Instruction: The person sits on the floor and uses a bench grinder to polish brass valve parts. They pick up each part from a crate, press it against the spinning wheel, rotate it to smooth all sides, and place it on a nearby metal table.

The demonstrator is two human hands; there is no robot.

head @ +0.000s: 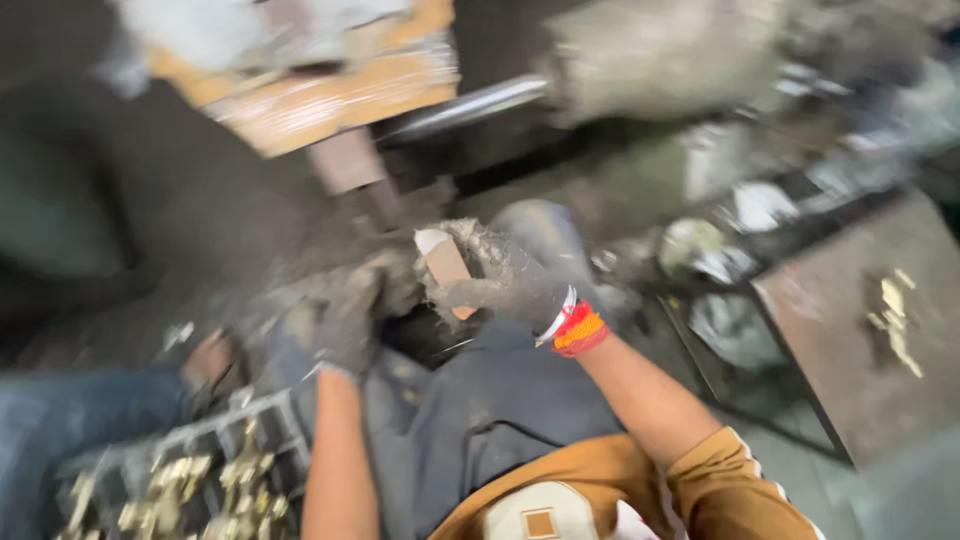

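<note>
The picture is blurred by motion. My right hand (510,280), in a dirty grey glove with a red and orange cuff, grips a small tan block (445,265) with a pale top end. My left hand (350,320), also in a soiled grey glove, is curled just left of the block, low over a dark sandy heap (300,270). The blur hides whether the left hand holds anything. Both hands work over my lap, which is covered by dark blue cloth (480,420).
A dark crate of brass-coloured parts (200,480) stands at the lower left, beside another person's blue-jeaned leg (60,420). A metal table (850,340) with a few brass pieces (895,320) is at the right. A wooden block (310,90) and a steel rod (470,105) hang above.
</note>
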